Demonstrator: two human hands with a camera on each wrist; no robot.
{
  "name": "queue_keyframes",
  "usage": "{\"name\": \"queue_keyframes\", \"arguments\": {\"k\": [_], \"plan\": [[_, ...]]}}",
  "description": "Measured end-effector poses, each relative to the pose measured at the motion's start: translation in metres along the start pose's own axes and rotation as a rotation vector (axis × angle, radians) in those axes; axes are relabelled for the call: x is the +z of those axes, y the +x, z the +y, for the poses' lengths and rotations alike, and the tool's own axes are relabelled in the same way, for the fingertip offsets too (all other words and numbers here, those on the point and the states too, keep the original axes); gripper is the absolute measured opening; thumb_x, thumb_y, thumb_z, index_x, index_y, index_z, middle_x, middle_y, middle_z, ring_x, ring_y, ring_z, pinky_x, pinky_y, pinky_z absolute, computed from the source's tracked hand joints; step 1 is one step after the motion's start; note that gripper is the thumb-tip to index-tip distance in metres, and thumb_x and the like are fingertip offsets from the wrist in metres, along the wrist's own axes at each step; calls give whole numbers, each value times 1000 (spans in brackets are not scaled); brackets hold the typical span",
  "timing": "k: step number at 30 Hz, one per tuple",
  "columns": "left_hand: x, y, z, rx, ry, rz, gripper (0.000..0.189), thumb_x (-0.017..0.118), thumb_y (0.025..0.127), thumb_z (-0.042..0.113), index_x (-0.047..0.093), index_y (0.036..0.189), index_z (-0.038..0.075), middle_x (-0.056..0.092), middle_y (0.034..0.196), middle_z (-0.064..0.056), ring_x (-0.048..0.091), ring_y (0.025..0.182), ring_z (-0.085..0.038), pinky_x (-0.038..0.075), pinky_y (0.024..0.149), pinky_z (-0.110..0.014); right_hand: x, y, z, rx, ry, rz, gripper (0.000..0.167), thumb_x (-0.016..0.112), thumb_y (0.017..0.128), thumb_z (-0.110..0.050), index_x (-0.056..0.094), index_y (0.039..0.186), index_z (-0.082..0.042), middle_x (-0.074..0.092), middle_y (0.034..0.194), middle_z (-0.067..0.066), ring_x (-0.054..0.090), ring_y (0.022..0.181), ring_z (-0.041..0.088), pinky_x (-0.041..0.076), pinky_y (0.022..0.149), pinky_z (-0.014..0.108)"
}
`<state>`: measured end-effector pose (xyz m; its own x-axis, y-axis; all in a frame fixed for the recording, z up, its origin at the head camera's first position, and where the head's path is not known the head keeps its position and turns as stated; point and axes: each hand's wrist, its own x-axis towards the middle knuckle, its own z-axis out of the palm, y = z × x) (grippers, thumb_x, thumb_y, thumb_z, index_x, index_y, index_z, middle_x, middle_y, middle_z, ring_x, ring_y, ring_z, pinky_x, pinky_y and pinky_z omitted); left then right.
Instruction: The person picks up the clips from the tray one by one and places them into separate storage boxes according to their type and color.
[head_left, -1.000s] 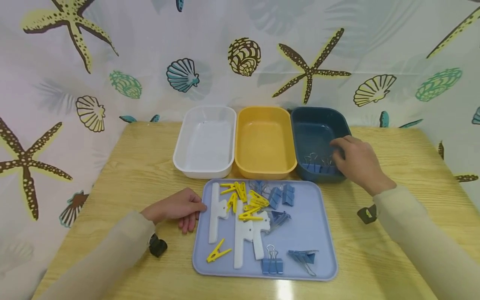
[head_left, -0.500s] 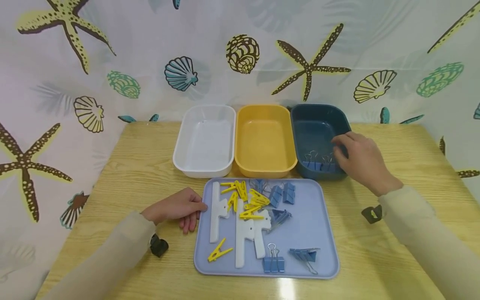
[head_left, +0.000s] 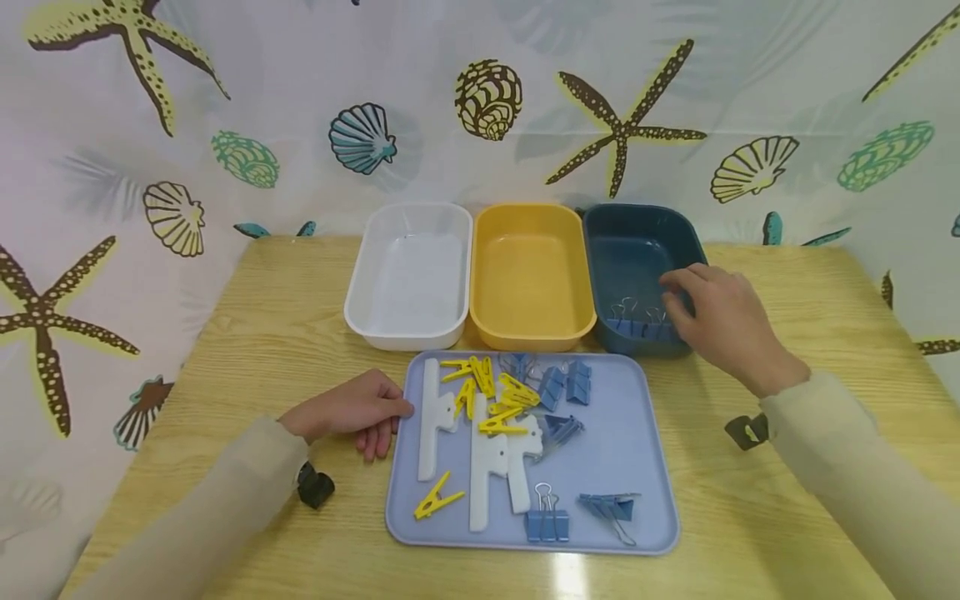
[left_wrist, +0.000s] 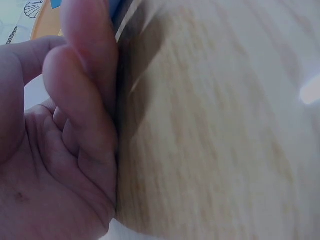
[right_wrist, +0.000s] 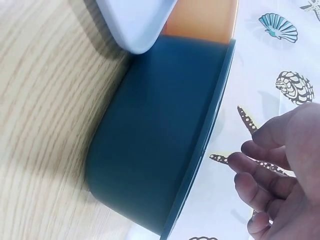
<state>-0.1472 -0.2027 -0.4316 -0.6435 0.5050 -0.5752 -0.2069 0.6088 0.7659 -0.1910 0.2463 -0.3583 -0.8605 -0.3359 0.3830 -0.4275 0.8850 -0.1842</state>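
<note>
1. A wood-grain table (head_left: 247, 333) stands against a cloth (head_left: 300, 75) printed with starfish and shells.
2. The right hand (head_left: 723, 321), loosely curled and holding nothing, hovers at the dark blue bin's (head_left: 637, 246) right rim, near blue binder clips (head_left: 643, 330) inside.
3. The left hand (head_left: 352, 412), relaxed and empty, rests beside the tray (head_left: 615, 450).

A pale cloth (head_left: 427, 42) printed with shells (head_left: 362, 138) and starfish (head_left: 621, 130) spanned nine o'clock through twelve to three; below lay a wood-grained table (head_left: 255, 308), a white glare (head_left: 570, 577) at half past five
</note>
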Motion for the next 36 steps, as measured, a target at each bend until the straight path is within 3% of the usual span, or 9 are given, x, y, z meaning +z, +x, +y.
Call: {"name": "queue_keyframes", "arguments": {"k": [8, 14, 22, 31, 36], "plan": [[-1, 0, -1, 1, 0, 4, 37, 53, 95, 23, 61, 69, -2, 66, 56, -10, 61, 41, -15, 47, 41, -23, 0, -5, -3, -25, -12, 0, 16, 61, 88, -7, 68, 102, -1, 70, 89, 14, 54, 66, 25, 36, 63, 38], [-2, -1, -1, 7, 2, 10, 37, 53, 96, 22, 61, 69, -2, 66, 55, -9, 61, 41, -15, 47, 40, -22, 0, -8, -7, -5, -1, -30, 18, 61, 89, -8, 68, 105, -2, 70, 88, 11, 49, 65, 20, 28, 61, 34], [0, -1, -2, -1, -14, 3, 36, 52, 96, 22, 62, 71, -1, 66, 55, -9, 61, 41, -13, 47, 40, -22, -1, -15, -12, -28, 9, -19, 16, 63, 89, -8, 70, 102, -4, 67, 73, 5, 42, 58, 14, 25, 60, 31], [2, 3, 0, -6, -13, 6, 36, 52, 96, 22, 62, 70, -1, 66, 55, -9, 61, 41, -14, 47, 40, -22, -4, -23, -13, -23, 51, -54, 15, 64, 88, -8, 71, 101, -5, 72, 83, 8, 52, 67, 18, 25, 63, 31], [0, 1, -1, -9, 1, 6, 37, 52, 96, 22, 61, 70, -1, 66, 55, -9, 61, 41, -14, 46, 40, -21, -3, -27, -19, -60, 62, -54, 12, 67, 87, -9, 72, 97, -6, 74, 89, 9, 57, 71, 19, 31, 63, 31]]}}
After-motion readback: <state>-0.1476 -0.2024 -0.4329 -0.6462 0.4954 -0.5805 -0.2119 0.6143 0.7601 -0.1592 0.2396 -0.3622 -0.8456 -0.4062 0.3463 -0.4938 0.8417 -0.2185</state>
